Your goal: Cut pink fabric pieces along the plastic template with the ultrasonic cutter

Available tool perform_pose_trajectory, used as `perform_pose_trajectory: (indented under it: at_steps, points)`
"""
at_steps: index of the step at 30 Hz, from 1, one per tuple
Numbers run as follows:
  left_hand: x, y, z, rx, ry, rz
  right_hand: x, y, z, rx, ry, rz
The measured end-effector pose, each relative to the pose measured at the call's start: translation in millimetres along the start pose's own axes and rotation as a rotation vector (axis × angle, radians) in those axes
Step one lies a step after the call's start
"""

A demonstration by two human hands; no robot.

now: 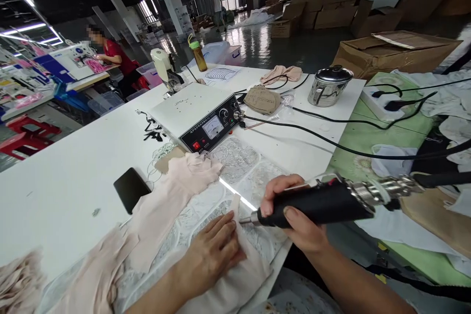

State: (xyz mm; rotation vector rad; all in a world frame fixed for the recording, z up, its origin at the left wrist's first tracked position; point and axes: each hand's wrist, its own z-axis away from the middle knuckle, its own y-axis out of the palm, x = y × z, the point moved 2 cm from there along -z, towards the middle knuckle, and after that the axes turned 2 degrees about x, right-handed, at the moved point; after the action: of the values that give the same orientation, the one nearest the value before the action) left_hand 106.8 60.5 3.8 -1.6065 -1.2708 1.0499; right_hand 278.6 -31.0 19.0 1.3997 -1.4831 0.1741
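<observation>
My right hand (294, 216) is wrapped round a black hand-held cutting tool (324, 203) with a metal tip, its cable running back to the control box (206, 120). The tip meets a strip of pale pink fabric (239, 235) lying over white lace (235, 162) on the table. My left hand (211, 250) lies flat with fingers stretched out, pressing that fabric down just left of the tip. More pink fabric (172, 191) trails to the left.
A black phone (130, 189) lies left of the fabric. A steel pot (329, 86), a bottle (198, 54), black cables (331, 144) and a sewing device (165, 68) stand further back. A person in red sits at a machine far left. Cardboard boxes (393, 51) fill the right.
</observation>
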Motion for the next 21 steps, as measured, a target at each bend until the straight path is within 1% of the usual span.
perform_pose_trajectory:
  at_steps: [4,7,21]
  points:
    - [-1,0.2,1,0.007,-0.011,-0.013,11,-3,15,0.027,0.081,0.003]
    - [-1,0.3,1,0.009,-0.01,-0.018,12,-3,21,0.06,0.1,0.019]
    - [-1,1.6,3,-0.022,-0.008,-0.043,6,-1,20,0.079,0.116,0.065]
